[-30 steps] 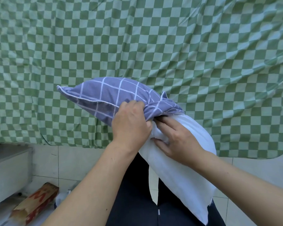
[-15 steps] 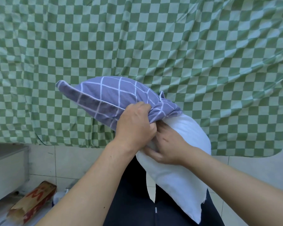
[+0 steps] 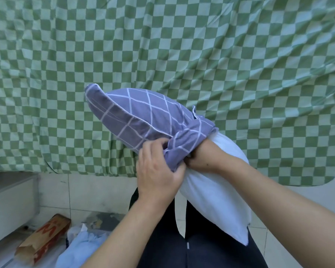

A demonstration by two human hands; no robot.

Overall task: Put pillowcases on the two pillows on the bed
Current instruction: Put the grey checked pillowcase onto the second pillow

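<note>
Pillow (image 3: pixel 217 192): held above bed (image 3: pixel 240 55), far half inside pillowcase (image 3: pixel 143 115).
Grip: left hand (image 3: pixel 159 171) pinches bunched hem; right hand (image 3: pixel 205 157) tucked inside, fingers hidden.
Left: near half uncovered; second pillow unseen.

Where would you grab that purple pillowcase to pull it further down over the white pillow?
Probably at the bunched open hem of the purple pillowcase, coming from the uncovered end of the white pillow. The cloth is gathered into a thick ring there, easy to pinch, and the filled far end offers nothing loose. The left hand already grips this hem; the right hand is tucked under it against the pillow.
</note>
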